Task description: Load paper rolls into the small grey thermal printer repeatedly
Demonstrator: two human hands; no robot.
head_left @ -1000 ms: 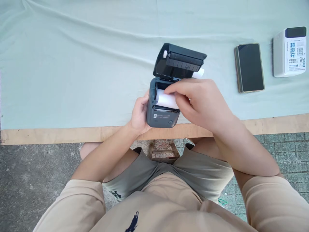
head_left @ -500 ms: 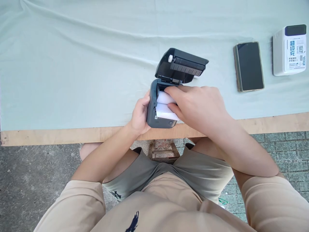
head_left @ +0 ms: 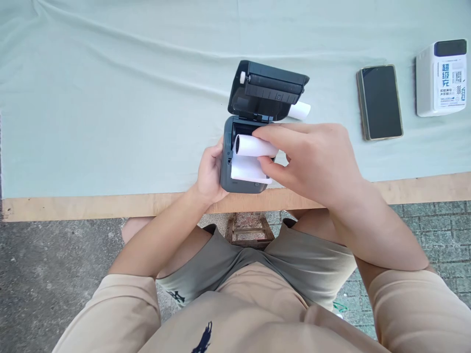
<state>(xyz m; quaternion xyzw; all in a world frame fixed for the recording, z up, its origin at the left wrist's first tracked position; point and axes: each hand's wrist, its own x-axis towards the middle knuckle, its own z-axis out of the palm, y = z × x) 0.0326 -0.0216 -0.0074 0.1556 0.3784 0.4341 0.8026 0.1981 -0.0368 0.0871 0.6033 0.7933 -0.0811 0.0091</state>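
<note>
Printer [head_left: 234,187], lid [head_left: 265,92] raised, held over the table edge [head_left: 91,207].
In the head view, the left hand [head_left: 210,174] curls around its side; the right hand [head_left: 312,154] pinches a white paper roll [head_left: 253,145] between thumb [head_left: 273,168] and fingers [head_left: 270,132] at the open compartment [head_left: 243,128], a paper flap [head_left: 247,169] lying over the printer's front.
</note>
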